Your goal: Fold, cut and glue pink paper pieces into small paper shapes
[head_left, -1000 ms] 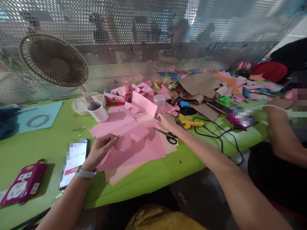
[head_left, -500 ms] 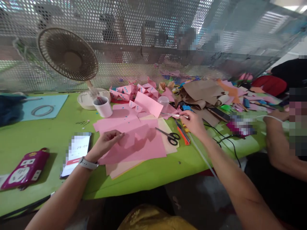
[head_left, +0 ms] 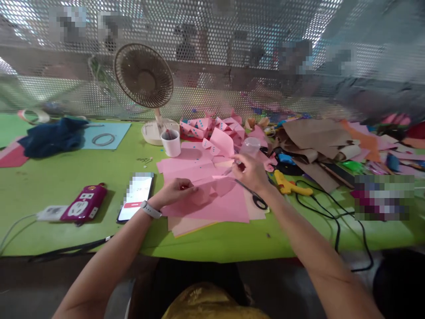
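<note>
Pink paper sheets lie at the frame's centre on the green tabletop. Left hand pinches a pink piece; right hand grips a thin tool. Scissors lie beside, phone left.

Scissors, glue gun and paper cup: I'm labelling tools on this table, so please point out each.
scissors [head_left: 257, 201], head view, on the black handle loops.
glue gun [head_left: 292, 187], head view, on the yellow body.
paper cup [head_left: 171, 145], head view, on its white side wall.
</note>
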The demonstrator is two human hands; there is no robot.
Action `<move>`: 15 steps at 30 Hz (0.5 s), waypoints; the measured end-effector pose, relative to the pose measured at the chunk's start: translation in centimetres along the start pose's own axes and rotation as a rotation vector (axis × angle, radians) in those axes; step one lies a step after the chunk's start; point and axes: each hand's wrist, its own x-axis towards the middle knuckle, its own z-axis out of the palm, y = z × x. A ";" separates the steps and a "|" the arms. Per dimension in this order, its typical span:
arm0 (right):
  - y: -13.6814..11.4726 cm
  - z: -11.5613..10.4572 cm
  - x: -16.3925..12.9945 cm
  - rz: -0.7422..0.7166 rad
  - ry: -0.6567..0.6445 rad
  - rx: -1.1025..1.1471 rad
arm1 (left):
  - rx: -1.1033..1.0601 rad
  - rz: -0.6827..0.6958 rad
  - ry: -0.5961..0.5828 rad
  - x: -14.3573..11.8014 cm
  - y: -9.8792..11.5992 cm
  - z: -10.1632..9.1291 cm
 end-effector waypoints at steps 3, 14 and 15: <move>-0.4 1.8 0.3 0.059 -0.075 0.061 | -0.041 0.015 0.036 -0.1 0.2 0.0; 2.1 0.7 -4.2 -0.105 -0.212 -0.150 | -0.068 0.072 0.135 0.1 -0.3 0.2; 2.5 0.6 -4.7 -0.125 -0.262 -0.208 | -0.060 0.069 0.130 0.1 -0.4 0.3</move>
